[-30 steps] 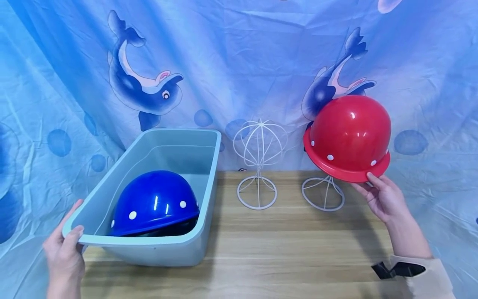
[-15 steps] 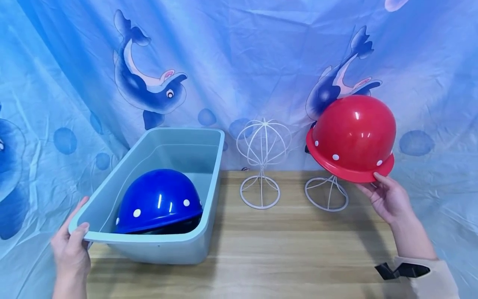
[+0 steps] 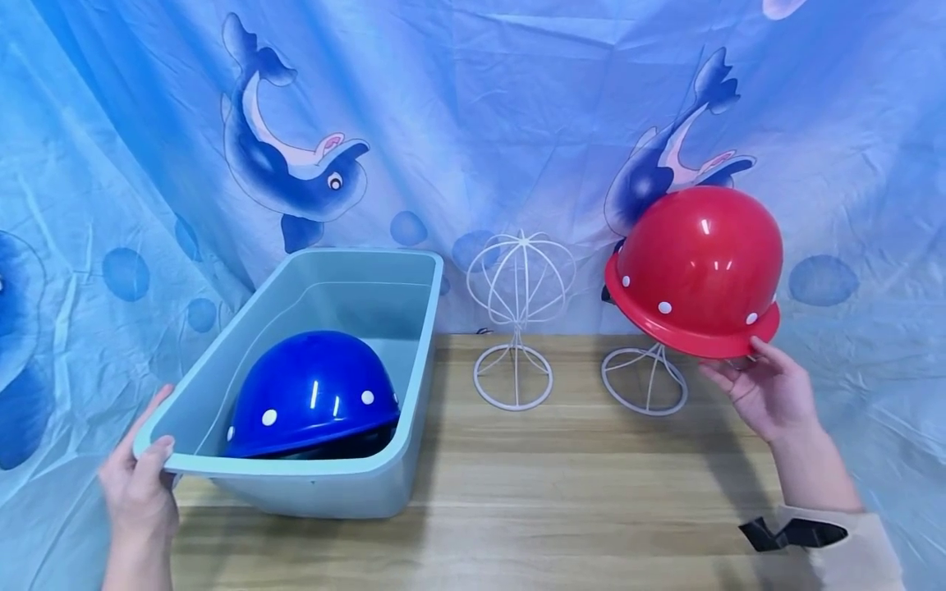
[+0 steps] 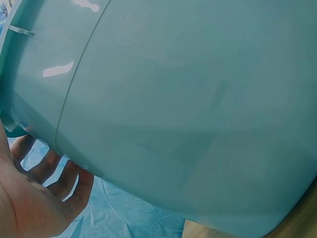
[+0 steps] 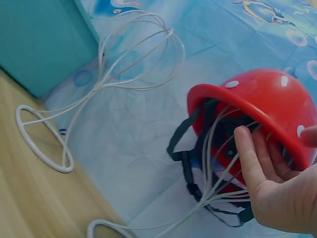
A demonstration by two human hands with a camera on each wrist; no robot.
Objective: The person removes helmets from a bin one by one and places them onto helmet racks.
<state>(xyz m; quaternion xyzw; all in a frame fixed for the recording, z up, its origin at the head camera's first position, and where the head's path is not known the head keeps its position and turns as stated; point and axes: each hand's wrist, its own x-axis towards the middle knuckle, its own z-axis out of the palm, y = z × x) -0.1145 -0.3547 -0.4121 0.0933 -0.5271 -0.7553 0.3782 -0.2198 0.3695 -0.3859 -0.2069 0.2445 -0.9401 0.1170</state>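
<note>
Right grip (image 3: 776,398) on red helmet (image 3: 698,263), wire stand (image 3: 652,379) beneath, top hidden

Site: a draped work booth, by appearance. Evidence: wrinkled blue curtain (image 3: 510,148) hung behind and along both sides, printed with cartoon dolphins (image 3: 291,185) and round spots (image 3: 410,229); wood-grain surface (image 3: 532,492) in front. Home or studio: cannot tell.
</note>
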